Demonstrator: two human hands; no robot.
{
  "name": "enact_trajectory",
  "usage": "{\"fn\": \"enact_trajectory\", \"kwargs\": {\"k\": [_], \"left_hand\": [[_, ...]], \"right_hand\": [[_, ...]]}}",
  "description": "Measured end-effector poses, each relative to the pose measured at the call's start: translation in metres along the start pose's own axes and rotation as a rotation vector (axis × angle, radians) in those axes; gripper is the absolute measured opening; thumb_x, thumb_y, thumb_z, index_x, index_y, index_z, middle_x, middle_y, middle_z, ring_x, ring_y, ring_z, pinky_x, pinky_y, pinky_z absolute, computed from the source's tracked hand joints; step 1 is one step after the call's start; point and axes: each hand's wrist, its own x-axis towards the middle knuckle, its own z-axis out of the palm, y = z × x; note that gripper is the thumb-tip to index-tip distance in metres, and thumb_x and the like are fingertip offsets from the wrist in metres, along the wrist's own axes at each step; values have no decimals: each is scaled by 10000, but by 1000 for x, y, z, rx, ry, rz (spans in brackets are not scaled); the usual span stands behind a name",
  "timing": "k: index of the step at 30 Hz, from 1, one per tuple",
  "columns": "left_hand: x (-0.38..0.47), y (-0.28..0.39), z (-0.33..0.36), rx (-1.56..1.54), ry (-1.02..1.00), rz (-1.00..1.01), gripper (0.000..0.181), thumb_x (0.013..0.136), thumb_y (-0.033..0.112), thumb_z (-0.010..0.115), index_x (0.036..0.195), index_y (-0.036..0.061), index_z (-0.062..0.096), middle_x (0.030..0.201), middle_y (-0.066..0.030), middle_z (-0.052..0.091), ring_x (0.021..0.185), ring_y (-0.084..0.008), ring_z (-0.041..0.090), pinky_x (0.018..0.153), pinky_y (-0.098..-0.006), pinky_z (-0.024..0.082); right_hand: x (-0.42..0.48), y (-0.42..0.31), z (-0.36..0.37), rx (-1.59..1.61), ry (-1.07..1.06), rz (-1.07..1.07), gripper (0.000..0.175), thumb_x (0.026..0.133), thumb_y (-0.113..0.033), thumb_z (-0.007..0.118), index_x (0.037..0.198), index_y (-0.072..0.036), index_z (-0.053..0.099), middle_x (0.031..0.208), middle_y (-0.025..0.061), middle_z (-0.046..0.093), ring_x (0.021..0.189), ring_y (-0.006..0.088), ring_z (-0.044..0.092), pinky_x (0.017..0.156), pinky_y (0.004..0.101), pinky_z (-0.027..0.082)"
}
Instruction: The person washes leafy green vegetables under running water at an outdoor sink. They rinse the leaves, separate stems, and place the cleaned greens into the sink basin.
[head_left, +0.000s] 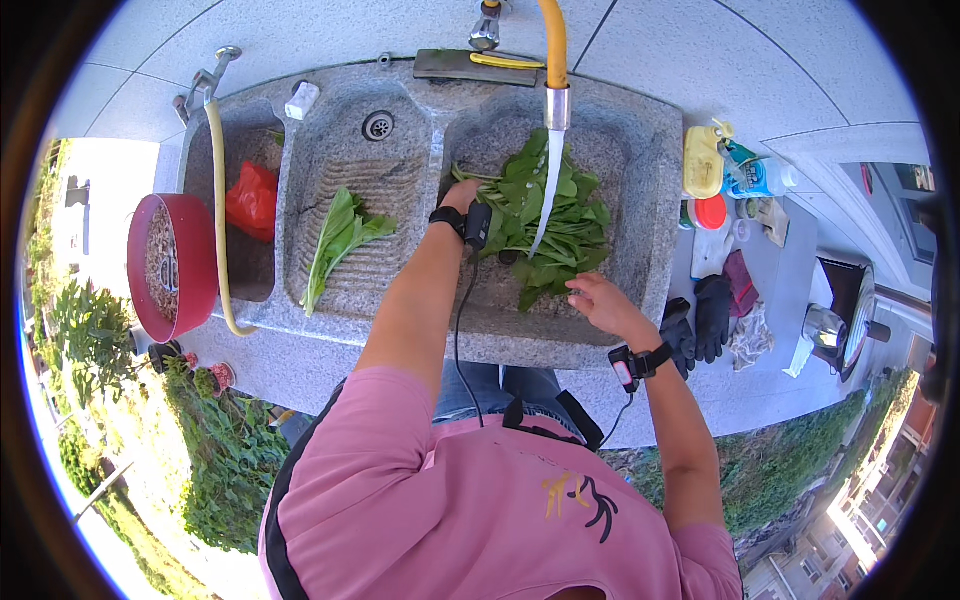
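A heap of leafy greens (551, 202) lies in the right basin of a grey stone sink (637, 165). Water runs onto it from the metal nozzle (558, 109) of a yellow hose. At the stem end on the left is my left hand (460, 196), its fingers mostly hidden, so its grip cannot be made out. My right hand (606, 304) has its fingers apart beside the lower right leaves, with fingertips close to a leaf edge. A separate small bunch of greens (341, 244) rests on the ribbed middle basin.
A red plastic bag (253, 201) sits in the narrow left basin, near a red bowl (199, 266) and a pale hose (220, 202). A whetstone-like dark slab (450, 66) lies on the back rim. Right of the sink are bottles (757, 178) and black gloves (711, 315).
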Motion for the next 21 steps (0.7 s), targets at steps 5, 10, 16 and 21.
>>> {"fn": "enact_trajectory", "kwargs": {"k": [5,10,16,21], "left_hand": [[-90,5,6,-296,-16,218,445,941,294,585,1287,16,554,1168,-64,612,1011,-163,572,850,-307,450],[-179,0,15,-237,-236,504,281,949,187,590,1173,28,646,1106,-29,649,983,-102,570,886,-255,429],[-232,-2,34,-14,-401,682,199,939,150,587,1054,8,666,1022,-39,669,958,-79,565,899,-245,426],[-250,-1,38,-230,-380,804,104,957,103,556,988,20,501,965,-64,639,918,-109,599,836,-265,474]], "right_hand": [[11,-12,-6,114,49,-42,300,919,-202,582,1158,-26,624,1128,192,611,1000,334,603,852,382,488],[58,-49,-12,322,269,-101,267,912,-190,607,1112,-18,644,1010,156,647,837,258,632,754,327,492],[95,-81,-11,491,378,-109,291,910,-211,631,1099,10,636,877,110,662,725,149,613,667,286,488],[78,-96,-18,842,308,-88,265,940,-191,599,1091,25,632,849,52,662,688,114,600,636,266,499]]}}
